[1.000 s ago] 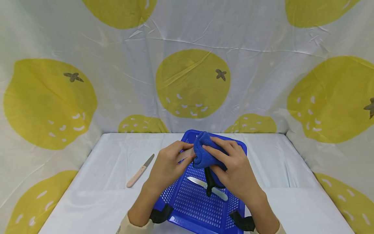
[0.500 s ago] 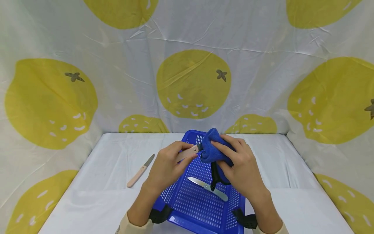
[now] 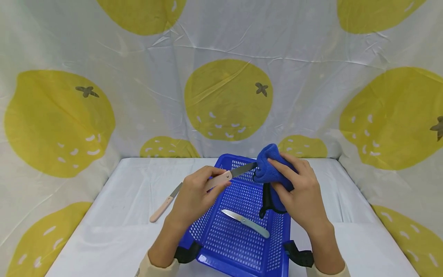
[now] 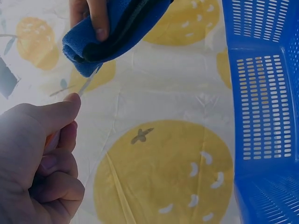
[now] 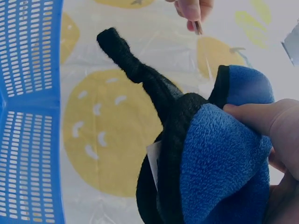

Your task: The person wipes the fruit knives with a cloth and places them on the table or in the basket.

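Observation:
My left hand grips the pale pink handle of a knife, its blade pointing right over the blue basket. The blade's tip meets the folded blue cloth, which my right hand holds between thumb and fingers. In the right wrist view the cloth shows a black edge and a dangling black loop, pinched by my right hand. In the left wrist view my left hand has its fingers curled round the handle, most of which is hidden.
The blue basket stands below both hands, with a knife with a light blue-green handle lying in it. A second pink-handled knife lies on the white-covered table, left of the basket. A lemon-patterned sheet hangs behind.
My right hand and the cloth have moved right and slightly up, away from my left hand. The blade, earlier hidden in the cloth, now shows along most of its length. My left hand stays nearly still.

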Demonstrator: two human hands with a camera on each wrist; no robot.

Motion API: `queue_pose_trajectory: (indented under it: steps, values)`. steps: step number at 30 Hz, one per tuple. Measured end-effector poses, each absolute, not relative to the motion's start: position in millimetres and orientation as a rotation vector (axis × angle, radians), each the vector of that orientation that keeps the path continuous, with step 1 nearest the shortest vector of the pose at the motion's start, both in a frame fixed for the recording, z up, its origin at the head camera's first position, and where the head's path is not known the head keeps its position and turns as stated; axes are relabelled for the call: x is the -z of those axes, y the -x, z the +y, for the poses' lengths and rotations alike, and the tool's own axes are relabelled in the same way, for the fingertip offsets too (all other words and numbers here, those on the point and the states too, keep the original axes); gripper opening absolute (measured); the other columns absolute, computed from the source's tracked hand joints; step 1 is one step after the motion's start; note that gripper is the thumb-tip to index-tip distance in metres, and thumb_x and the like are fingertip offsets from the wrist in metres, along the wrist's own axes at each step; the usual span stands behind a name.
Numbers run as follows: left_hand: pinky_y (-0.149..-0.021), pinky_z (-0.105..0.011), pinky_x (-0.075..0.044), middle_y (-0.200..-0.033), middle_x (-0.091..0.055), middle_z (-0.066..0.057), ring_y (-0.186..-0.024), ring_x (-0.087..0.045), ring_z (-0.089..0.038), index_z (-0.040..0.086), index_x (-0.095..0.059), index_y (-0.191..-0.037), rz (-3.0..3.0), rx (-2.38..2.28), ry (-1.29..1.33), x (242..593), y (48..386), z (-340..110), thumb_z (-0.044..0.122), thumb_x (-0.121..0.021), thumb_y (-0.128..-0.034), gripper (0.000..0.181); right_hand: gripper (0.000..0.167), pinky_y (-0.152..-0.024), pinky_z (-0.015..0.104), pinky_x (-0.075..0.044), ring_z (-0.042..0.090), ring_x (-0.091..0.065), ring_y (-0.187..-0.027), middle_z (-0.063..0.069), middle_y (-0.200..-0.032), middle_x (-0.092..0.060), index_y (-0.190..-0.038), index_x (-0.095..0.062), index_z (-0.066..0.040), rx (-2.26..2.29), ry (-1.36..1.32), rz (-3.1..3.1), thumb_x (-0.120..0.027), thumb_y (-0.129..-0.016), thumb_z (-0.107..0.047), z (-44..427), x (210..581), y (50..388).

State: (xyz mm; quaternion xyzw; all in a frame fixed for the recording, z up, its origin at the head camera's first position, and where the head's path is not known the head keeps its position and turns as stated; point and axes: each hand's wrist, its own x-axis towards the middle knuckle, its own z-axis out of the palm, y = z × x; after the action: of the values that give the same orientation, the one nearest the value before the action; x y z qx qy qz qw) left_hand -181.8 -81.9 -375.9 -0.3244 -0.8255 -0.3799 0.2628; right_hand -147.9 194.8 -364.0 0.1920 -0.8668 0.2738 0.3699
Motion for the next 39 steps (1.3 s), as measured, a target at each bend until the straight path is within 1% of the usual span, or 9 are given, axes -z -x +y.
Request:
queue_pose_trajectory:
  steps: [7, 13, 19, 26, 30, 32, 39]
  values:
    - [-0.073, -0.023, -0.061, -0.103, -0.074, -0.001, -0.084, -0.07, -0.01, 0.011, -0.071, -0.113, -2.239, 1.038, 0.866, 375.6, 182.1, -82.5, 0.022, -0.08, -0.091, 0.026, 0.056, -0.102, 0.058, -0.048, 0.034, -0.054, -0.128, 0.012, -0.145, -0.059, -0.131, -0.072, -0.021, -0.743, -0.555, -2.217, -0.082, -0.081, 0.001, 188.4, 363.3, 145.0]
    - [-0.073, -0.025, -0.061, -0.103, -0.074, -0.001, -0.085, -0.07, -0.011, 0.011, -0.071, -0.112, -2.233, 1.026, 0.877, 376.9, 183.4, -82.0, 0.021, -0.08, -0.0912, 0.025, 0.054, -0.103, 0.053, -0.047, 0.03, -0.054, -0.127, 0.009, -0.147, -0.058, -0.134, -0.07, -0.021, -0.733, -0.654, -2.241, -0.08, -0.085, -0.003, 175.2, 364.0, 141.3]
    - [-0.076, -0.024, -0.061, -0.104, -0.074, -0.001, -0.088, -0.071, -0.01, 0.01, -0.071, -0.113, -2.221, 1.017, 0.916, 376.6, 183.3, -81.0, 0.019, -0.08, -0.0912, 0.025, 0.051, -0.102, 0.055, -0.047, 0.03, -0.055, -0.124, 0.007, -0.145, -0.06, -0.135, -0.07, -0.021, -0.714, -0.729, -2.247, -0.079, -0.087, -0.007, 164.5, 365.5, 140.0]
    - [-0.074, -0.028, -0.062, -0.103, -0.074, -0.005, -0.085, -0.071, -0.014, 0.008, -0.071, -0.115, -2.215, 0.999, 0.932, 376.6, 182.0, -79.9, 0.013, -0.083, -0.0881, 0.029, 0.052, -0.103, 0.06, -0.046, 0.031, -0.055, -0.126, 0.006, -0.145, -0.06, -0.136, -0.069, -0.025, -0.708, -0.788, -2.274, -0.079, -0.087, -0.01, 158.4, 366.5, 138.4]
    - [-0.074, -0.027, -0.061, -0.104, -0.074, -0.006, -0.085, -0.069, -0.014, 0.007, -0.071, -0.115, -2.238, 0.986, 0.927, 376.0, 180.3, -79.1, 0.009, -0.083, -0.0871, 0.03, 0.054, -0.104, 0.061, -0.046, 0.031, -0.054, -0.126, 0.005, -0.146, -0.059, -0.137, -0.068, -0.026, -0.686, -0.798, -2.29, -0.08, -0.087, -0.011, 155.8, 368.4, 139.5]
    - [-0.073, -0.027, -0.061, -0.104, -0.074, -0.006, -0.084, -0.068, -0.014, 0.007, -0.071, -0.115, -2.235, 0.982, 0.93, 375.6, 179.9, -78.8, 0.009, -0.082, -0.0877, 0.03, 0.054, -0.104, 0.06, -0.046, 0.031, -0.054, -0.126, 0.004, -0.146, -0.059, -0.138, -0.067, -0.027, -0.675, -0.783, -2.296, -0.081, -0.087, -0.012, 155.3, 369.2, 140.1]
    - [-0.074, -0.028, -0.062, -0.102, -0.074, -0.005, -0.085, -0.07, -0.014, 0.007, -0.071, -0.115, -2.203, 0.991, 0.95, 375.1, 179.8, -79.1, 0.013, -0.08, -0.091, 0.026, 0.053, -0.101, 0.058, -0.049, 0.031, -0.055, -0.124, 0.006, -0.144, -0.06, -0.135, -0.069, -0.024, -0.667, -0.736, -2.282, -0.082, -0.086, -0.011, 155.9, 370.1, 142.0]
